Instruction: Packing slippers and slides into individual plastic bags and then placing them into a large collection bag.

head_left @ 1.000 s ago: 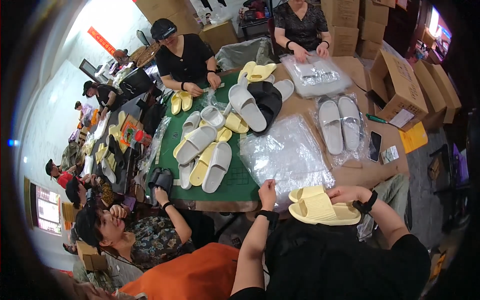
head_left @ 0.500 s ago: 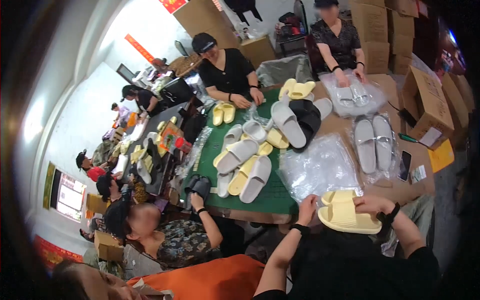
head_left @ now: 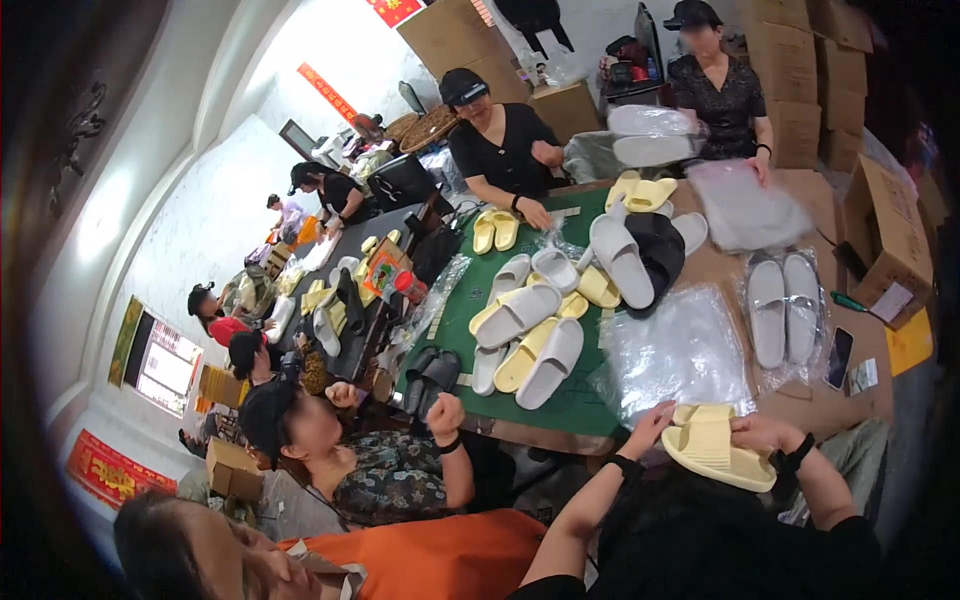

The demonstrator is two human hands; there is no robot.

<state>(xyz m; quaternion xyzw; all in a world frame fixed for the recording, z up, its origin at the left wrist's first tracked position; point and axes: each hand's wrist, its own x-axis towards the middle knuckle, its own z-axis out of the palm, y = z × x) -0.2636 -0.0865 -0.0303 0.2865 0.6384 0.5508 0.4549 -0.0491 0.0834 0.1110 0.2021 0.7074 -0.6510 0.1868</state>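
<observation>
Both my hands hold a pair of pale yellow slippers (head_left: 712,448) stacked together, close to my chest at the table's near edge. My left hand (head_left: 652,420) grips the left end and my right hand (head_left: 762,434) holds the right side. A pile of clear plastic bags (head_left: 680,350) lies on the table just beyond the slippers.
A green mat (head_left: 578,402) carries several white, yellow and black slippers (head_left: 540,335). A bagged grey pair (head_left: 785,310), a phone (head_left: 838,357) and cardboard boxes (head_left: 890,240) are to the right. Other people sit around the table; one person's hand (head_left: 445,412) rests on dark slippers at my left.
My view has tilted up and left, so the table sits lower right in the picture. The yellow slippers stay in both my hands at the same spot near my chest.
</observation>
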